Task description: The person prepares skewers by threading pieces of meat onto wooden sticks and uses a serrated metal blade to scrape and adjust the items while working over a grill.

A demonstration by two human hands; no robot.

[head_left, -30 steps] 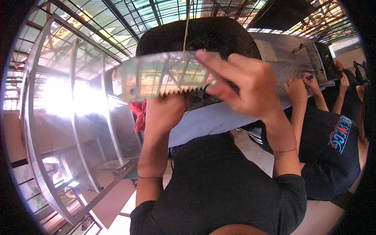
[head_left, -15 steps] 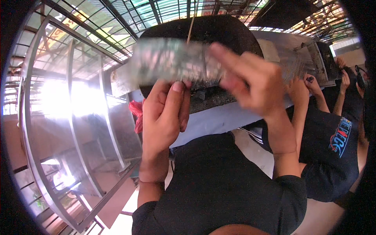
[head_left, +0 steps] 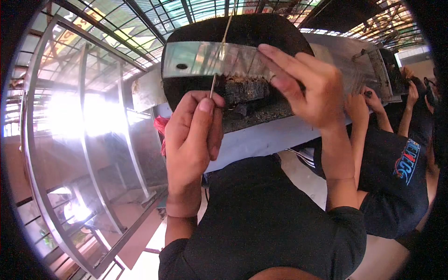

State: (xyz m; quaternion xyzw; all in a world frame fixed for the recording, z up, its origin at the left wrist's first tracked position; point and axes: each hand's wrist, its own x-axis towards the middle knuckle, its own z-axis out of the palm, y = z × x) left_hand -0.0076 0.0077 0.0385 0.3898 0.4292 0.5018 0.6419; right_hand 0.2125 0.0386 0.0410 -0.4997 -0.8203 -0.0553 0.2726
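Observation:
My left hand (head_left: pixel 193 133) is closed, its thumb and fingers pinching the lower end of a thin pale stick (head_left: pixel 213 86). The stick points up and away, crossing the blade of a cleaver (head_left: pixel 196 59). Wrapped round the cleaver's right end, my right hand (head_left: pixel 315 91) has its index finger stretched along the blade and hides the handle. The broad, shiny blade lies crosswise, with a hole near its left end. Behind and under it is a dark, rounded board (head_left: pixel 280 29). Below the blade sits a blackened, rough block (head_left: pixel 249 91).
On the left stands a metal-framed glass case (head_left: pixel 83 116). A red plastic bag (head_left: pixel 160 127) is beside my left wrist. Close on my right works a person in a dark shirt (head_left: pixel 396 163). A wire grille (head_left: pixel 186 14) runs along the back.
The cleaver, blurred before, now shows sharply, its left end slightly lower. More of the stick shows above my left hand, which has shifted slightly left.

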